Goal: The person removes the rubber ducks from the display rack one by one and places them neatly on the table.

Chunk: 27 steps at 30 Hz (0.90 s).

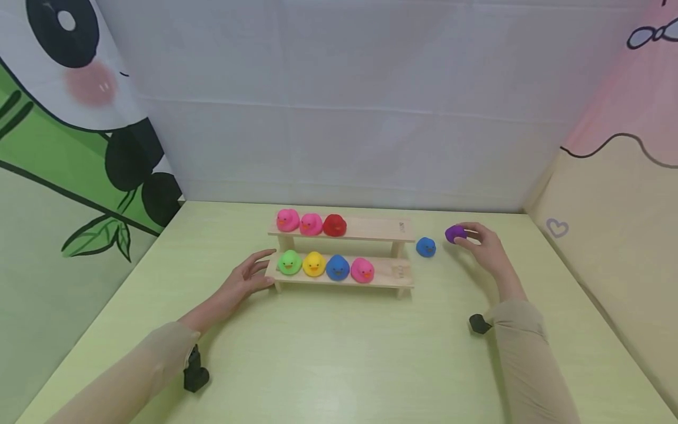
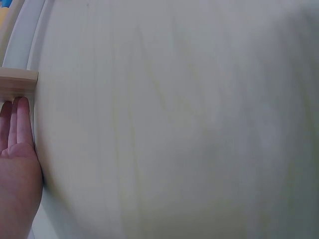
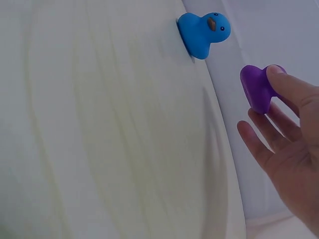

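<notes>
My right hand (image 1: pixel 484 250) pinches a purple rubber duck (image 1: pixel 454 234) between thumb and fingers, above the table at the right. In the right wrist view, the purple duck (image 3: pixel 256 87) is tilted, the other fingers spread below it. A blue rubber duck (image 1: pixel 426 247) sits on the table between this hand and a two-tier wooden stand (image 1: pixel 386 275). At the stand's left end, my left hand (image 1: pixel 248 277) rests with its fingers extended against the lower tier. The left wrist view shows its straight fingers (image 2: pixel 23 119) at the wooden edge (image 2: pixel 20 74).
On the upper tier (image 1: pixel 371 227) stand two pink ducks (image 1: pixel 311 224) and a red duck (image 1: pixel 335 225), all toward the left. Along the lower tier are a green duck (image 1: pixel 289 262), a yellow duck (image 1: pixel 314 264), a blue duck (image 1: pixel 337 268) and a pink duck (image 1: pixel 362 270). A pale cloth wall (image 1: pixel 344 147) borders the table.
</notes>
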Each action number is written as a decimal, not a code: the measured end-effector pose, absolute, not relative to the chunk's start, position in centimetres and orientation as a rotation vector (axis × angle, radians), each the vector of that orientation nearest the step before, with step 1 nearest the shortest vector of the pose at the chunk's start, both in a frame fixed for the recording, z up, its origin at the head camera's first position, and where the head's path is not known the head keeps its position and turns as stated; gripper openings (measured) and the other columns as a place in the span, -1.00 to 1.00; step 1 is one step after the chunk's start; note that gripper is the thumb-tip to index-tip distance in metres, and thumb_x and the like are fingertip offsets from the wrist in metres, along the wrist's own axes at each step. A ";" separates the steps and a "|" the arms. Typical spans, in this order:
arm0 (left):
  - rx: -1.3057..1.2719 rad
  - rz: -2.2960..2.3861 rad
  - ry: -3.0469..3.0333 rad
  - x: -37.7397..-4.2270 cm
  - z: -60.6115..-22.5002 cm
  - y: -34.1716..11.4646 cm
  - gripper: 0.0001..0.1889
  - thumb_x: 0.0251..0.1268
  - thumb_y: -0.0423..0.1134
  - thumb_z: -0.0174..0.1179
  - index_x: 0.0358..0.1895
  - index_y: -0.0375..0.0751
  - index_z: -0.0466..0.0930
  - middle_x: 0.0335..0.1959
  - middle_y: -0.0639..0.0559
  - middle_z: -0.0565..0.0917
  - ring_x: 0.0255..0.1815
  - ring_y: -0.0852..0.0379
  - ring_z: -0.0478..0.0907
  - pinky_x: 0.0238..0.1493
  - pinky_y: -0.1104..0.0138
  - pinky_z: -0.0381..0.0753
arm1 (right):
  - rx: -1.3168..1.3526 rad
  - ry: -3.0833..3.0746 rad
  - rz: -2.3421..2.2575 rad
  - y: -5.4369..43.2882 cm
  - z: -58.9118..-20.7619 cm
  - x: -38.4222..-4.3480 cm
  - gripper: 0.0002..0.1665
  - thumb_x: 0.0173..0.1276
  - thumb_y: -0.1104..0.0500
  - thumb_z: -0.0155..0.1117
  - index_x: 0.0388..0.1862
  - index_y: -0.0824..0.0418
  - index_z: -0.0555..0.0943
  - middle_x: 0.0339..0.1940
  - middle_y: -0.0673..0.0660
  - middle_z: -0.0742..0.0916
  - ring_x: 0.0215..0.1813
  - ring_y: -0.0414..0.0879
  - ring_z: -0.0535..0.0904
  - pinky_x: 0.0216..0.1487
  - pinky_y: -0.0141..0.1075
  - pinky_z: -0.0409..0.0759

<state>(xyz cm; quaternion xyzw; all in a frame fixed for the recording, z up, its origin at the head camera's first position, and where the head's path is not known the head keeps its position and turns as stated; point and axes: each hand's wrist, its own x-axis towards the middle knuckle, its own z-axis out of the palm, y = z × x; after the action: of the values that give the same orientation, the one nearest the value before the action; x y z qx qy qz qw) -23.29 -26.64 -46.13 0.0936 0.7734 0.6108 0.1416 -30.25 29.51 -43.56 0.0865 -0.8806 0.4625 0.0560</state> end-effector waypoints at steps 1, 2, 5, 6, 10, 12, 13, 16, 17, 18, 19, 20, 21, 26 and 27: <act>0.271 1.767 2.230 -23.3 -46.1 -26.6 -0.29 0.44 -0.16 0.15 0.56 0.07 0.03 0.52 -0.23 0.25 0.17 0.39 0.55 0.21 0.42 0.53 | 0.263 -2.678 1.403 29.6 -43.6 -30.2 -0.44 0.44 0.08 0.25 0.32 0.30 0.44 0.34 0.38 0.52 0.38 0.35 0.44 -0.05 -0.77 0.38; 0.273 1.768 2.229 -23.3 -46.2 -26.6 -0.28 0.44 -0.16 0.15 0.57 0.07 0.03 0.52 -0.24 0.25 0.17 0.40 0.54 0.21 0.43 0.53 | 0.265 -2.685 1.403 29.7 -43.7 -30.2 -0.43 0.44 0.08 0.25 0.33 0.31 0.44 0.35 0.38 0.52 0.38 0.36 0.44 -0.05 -0.77 0.38; 0.275 1.773 2.227 -23.3 -46.2 -26.6 -0.28 0.44 -0.17 0.14 0.57 0.06 0.03 0.52 -0.24 0.25 0.16 0.41 0.54 0.20 0.44 0.52 | 0.256 -2.712 1.397 29.8 -43.7 -30.1 -0.42 0.44 0.07 0.25 0.34 0.30 0.43 0.36 0.37 0.51 0.40 0.36 0.42 0.03 -0.68 0.43; 0.275 1.774 2.227 -23.3 -46.2 -26.6 -0.28 0.44 -0.17 0.14 0.57 0.06 0.03 0.52 -0.24 0.25 0.15 0.42 0.55 0.20 0.44 0.53 | 0.257 -2.720 1.396 29.8 -43.8 -30.1 -0.41 0.44 0.07 0.25 0.34 0.30 0.43 0.37 0.37 0.51 0.40 0.36 0.42 0.10 -0.58 0.47; 0.276 1.782 2.222 -23.3 -46.2 -26.6 -0.28 0.44 -0.18 0.14 0.57 0.05 0.02 0.51 -0.26 0.25 0.14 0.42 0.55 0.19 0.45 0.53 | 0.261 -2.739 1.417 30.0 -44.0 -30.0 -0.40 0.44 0.11 0.25 0.36 0.33 0.40 0.39 0.40 0.47 0.43 0.40 0.37 0.38 0.00 0.45; 0.270 1.779 2.224 -23.4 -46.2 -26.5 -0.28 0.44 -0.17 0.15 0.57 0.05 0.02 0.51 -0.25 0.26 0.13 0.41 0.56 0.18 0.45 0.53 | 0.257 -2.750 1.435 30.2 -44.2 -30.1 -0.40 0.44 0.12 0.25 0.37 0.34 0.38 0.40 0.42 0.46 0.44 0.41 0.34 0.43 0.20 0.33; 0.266 1.777 2.226 -23.4 -46.2 -26.5 -0.28 0.44 -0.17 0.15 0.57 0.05 0.02 0.51 -0.25 0.26 0.13 0.41 0.56 0.19 0.45 0.53 | 0.251 -2.760 1.439 30.3 -44.3 -30.2 -0.39 0.44 0.12 0.25 0.37 0.33 0.38 0.41 0.42 0.45 0.45 0.41 0.33 0.45 0.24 0.28; 0.258 1.774 2.230 -23.4 -46.2 -26.5 -0.28 0.43 -0.16 0.15 0.57 0.06 0.03 0.50 -0.25 0.27 0.13 0.40 0.56 0.19 0.44 0.53 | 0.235 -2.797 1.433 30.4 -44.6 -30.3 -0.38 0.44 0.10 0.24 0.38 0.32 0.37 0.42 0.43 0.45 0.47 0.41 0.29 0.47 0.29 0.20; 0.257 1.772 2.230 -23.4 -46.2 -26.5 -0.28 0.43 -0.16 0.15 0.57 0.06 0.03 0.50 -0.25 0.27 0.13 0.39 0.57 0.19 0.44 0.53 | 0.229 -2.813 1.431 30.5 -44.6 -30.3 -0.37 0.45 0.09 0.24 0.39 0.32 0.36 0.42 0.43 0.44 0.48 0.41 0.28 0.47 0.30 0.18; 0.258 1.773 2.230 -23.4 -46.2 -26.5 -0.28 0.43 -0.16 0.15 0.57 0.06 0.03 0.50 -0.25 0.27 0.13 0.39 0.57 0.19 0.44 0.53 | 0.228 -2.823 1.429 30.5 -44.7 -30.3 -0.37 0.44 0.08 0.24 0.38 0.32 0.37 0.41 0.43 0.45 0.48 0.41 0.28 0.47 0.30 0.17; 0.259 1.772 2.229 -23.5 -46.2 -26.5 -0.28 0.43 -0.16 0.15 0.57 0.06 0.03 0.50 -0.25 0.27 0.13 0.39 0.57 0.19 0.44 0.53 | 0.232 -2.828 1.436 30.5 -44.7 -30.3 -0.38 0.45 0.08 0.24 0.38 0.32 0.37 0.41 0.43 0.45 0.48 0.40 0.28 0.48 0.29 0.18; 0.261 1.772 2.228 -23.5 -46.2 -26.5 -0.28 0.43 -0.16 0.15 0.57 0.06 0.02 0.50 -0.26 0.26 0.13 0.39 0.57 0.19 0.44 0.53 | 0.239 -2.828 1.449 30.5 -44.8 -30.2 -0.39 0.45 0.10 0.23 0.37 0.34 0.37 0.40 0.44 0.46 0.48 0.39 0.27 0.48 0.28 0.19; 0.261 1.772 2.227 -23.5 -46.2 -26.5 -0.28 0.43 -0.16 0.15 0.57 0.06 0.02 0.50 -0.26 0.26 0.13 0.39 0.57 0.19 0.44 0.53 | 0.247 -2.828 1.458 30.4 -44.8 -30.2 -0.40 0.45 0.10 0.23 0.37 0.34 0.38 0.39 0.44 0.47 0.48 0.38 0.28 0.49 0.25 0.21; 0.253 1.756 2.237 -23.4 -46.0 -26.5 -0.28 0.43 -0.15 0.15 0.57 0.07 0.02 0.51 -0.25 0.26 0.18 0.31 0.56 0.25 0.35 0.53 | 0.278 -2.824 1.501 30.7 -45.2 -30.0 -0.41 0.45 0.15 0.23 0.36 0.37 0.39 0.36 0.43 0.50 0.46 0.36 0.33 0.50 0.15 0.26; 0.243 1.749 2.241 -23.4 -46.0 -26.5 -0.28 0.43 -0.14 0.15 0.56 0.09 0.03 0.51 -0.23 0.27 0.20 0.29 0.56 0.27 0.33 0.52 | 0.284 -2.832 1.498 30.8 -45.3 -30.0 -0.41 0.44 0.14 0.24 0.37 0.36 0.39 0.36 0.42 0.51 0.45 0.36 0.34 0.50 0.16 0.25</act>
<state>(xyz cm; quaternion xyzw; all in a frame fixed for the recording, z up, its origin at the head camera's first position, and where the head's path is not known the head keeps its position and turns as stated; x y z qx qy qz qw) -23.38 -26.54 -46.00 0.0844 0.7772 0.6068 0.1436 -30.05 30.84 -45.27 0.0882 -0.8799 0.4655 -0.0374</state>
